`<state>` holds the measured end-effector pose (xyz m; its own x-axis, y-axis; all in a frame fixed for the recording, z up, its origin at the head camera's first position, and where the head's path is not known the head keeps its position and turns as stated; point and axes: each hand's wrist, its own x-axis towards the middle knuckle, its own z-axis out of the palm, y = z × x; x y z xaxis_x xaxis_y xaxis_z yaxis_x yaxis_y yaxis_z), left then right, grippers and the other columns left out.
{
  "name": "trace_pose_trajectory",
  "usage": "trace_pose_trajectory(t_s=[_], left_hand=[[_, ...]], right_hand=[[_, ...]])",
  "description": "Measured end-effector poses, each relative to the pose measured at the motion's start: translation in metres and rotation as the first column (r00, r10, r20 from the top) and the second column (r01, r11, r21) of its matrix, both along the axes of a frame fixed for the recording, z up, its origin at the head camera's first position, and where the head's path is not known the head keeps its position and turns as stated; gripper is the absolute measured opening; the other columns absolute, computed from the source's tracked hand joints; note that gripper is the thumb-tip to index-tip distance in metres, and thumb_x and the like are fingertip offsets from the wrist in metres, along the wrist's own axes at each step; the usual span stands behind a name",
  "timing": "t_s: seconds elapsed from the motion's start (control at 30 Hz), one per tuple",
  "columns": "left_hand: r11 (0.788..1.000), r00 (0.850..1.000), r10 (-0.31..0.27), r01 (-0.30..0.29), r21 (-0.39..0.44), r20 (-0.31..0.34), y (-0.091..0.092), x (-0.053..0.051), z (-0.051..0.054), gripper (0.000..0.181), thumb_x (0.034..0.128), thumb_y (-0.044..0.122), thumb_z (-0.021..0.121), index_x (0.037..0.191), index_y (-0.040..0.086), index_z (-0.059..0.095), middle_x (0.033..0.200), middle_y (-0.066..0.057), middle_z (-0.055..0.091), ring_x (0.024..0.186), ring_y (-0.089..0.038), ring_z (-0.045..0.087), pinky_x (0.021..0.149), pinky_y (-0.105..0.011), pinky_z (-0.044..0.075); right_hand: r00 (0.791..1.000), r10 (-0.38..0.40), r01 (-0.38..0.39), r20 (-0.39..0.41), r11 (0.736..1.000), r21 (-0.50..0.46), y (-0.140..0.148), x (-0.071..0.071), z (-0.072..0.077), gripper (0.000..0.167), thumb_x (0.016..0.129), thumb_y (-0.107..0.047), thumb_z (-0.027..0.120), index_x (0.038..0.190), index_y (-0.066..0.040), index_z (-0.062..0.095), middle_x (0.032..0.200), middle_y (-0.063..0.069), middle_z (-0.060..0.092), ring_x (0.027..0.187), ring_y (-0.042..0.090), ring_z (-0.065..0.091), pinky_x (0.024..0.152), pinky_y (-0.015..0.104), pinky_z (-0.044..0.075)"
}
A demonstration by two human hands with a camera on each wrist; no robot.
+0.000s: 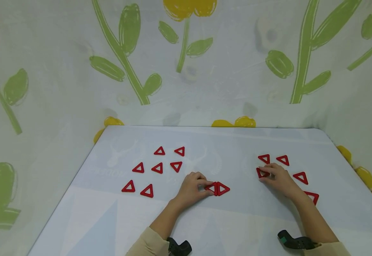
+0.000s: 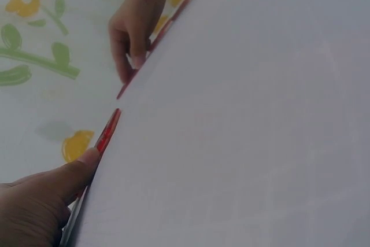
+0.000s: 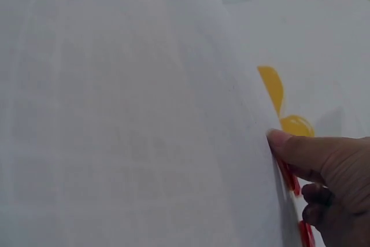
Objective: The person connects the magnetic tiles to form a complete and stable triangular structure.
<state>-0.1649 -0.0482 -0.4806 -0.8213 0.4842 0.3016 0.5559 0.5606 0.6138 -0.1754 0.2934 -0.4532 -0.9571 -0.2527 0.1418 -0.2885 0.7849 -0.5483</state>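
Near the table's middle, my left hand [image 1: 190,189] pinches a red hollow triangle [image 1: 216,189] between thumb and fingers. Its straight side lies against a second red triangle [image 1: 227,189], making a diamond shape. Over on the right, my right hand [image 1: 281,179] has its thumb and fingers on another red triangle [image 1: 258,173], partly hidden by the fingers. The left wrist view shows the left thumb on the red piece [image 2: 106,135] at the tabletop. From the right wrist, the thumb is seen gripping its red piece [image 3: 286,172] edge-on.
Several loose red triangles, one of them here [image 1: 157,168], lie on the left of the white table [image 1: 237,227]. More, such as this triangle [image 1: 301,177], surround the right hand; one is partly covered by the forearm. A flower-patterned cloth [image 1: 205,96] stands behind.
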Motion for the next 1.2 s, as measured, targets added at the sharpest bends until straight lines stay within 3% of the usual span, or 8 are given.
trace_pose_trajectory(t_s=[0.23, 0.67, 1.2], left_hand=[[1.0, 1.0, -0.003, 0.003, -0.005, -0.018, 0.001, -0.002, -0.002, 0.033, 0.0769, 0.029, 0.078, 0.107, 0.016, 0.074, 0.095, 0.002, 0.058, 0.088, -0.011, 0.048, 0.078, -0.027, 0.04], [1.0, 0.998, 0.013, -0.014, -0.006, -0.056, 0.001, 0.0, 0.0, 0.031, 0.0765, 0.028, 0.078, 0.104, 0.014, 0.074, 0.093, 0.002, 0.058, 0.087, -0.012, 0.049, 0.076, -0.026, 0.04], [1.0, 0.998, 0.014, -0.012, 0.025, -0.067, 0.001, 0.001, -0.003, 0.029, 0.0771, 0.024, 0.078, 0.104, 0.013, 0.075, 0.091, 0.001, 0.058, 0.086, -0.012, 0.049, 0.075, -0.027, 0.041]], right_hand=[[0.995, -0.059, 0.06, 0.085, 0.998, -0.005, -0.004, 0.004, 0.002, 0.043, 0.078, -0.018, 0.076, 0.115, 0.001, 0.065, 0.097, 0.01, 0.056, 0.082, 0.02, 0.046, 0.061, 0.021, 0.042], [0.993, -0.097, 0.101, 0.071, 0.994, -0.047, -0.015, 0.012, 0.004, 0.038, 0.074, -0.023, 0.081, 0.103, 0.0, 0.071, 0.089, 0.002, 0.059, 0.075, 0.01, 0.047, 0.061, 0.02, 0.042], [0.993, -0.103, 0.107, 0.049, 0.992, -0.067, -0.029, 0.024, -0.006, 0.033, 0.076, -0.016, 0.078, 0.105, 0.0, 0.07, 0.089, 0.003, 0.058, 0.076, 0.014, 0.046, 0.06, 0.02, 0.042]])
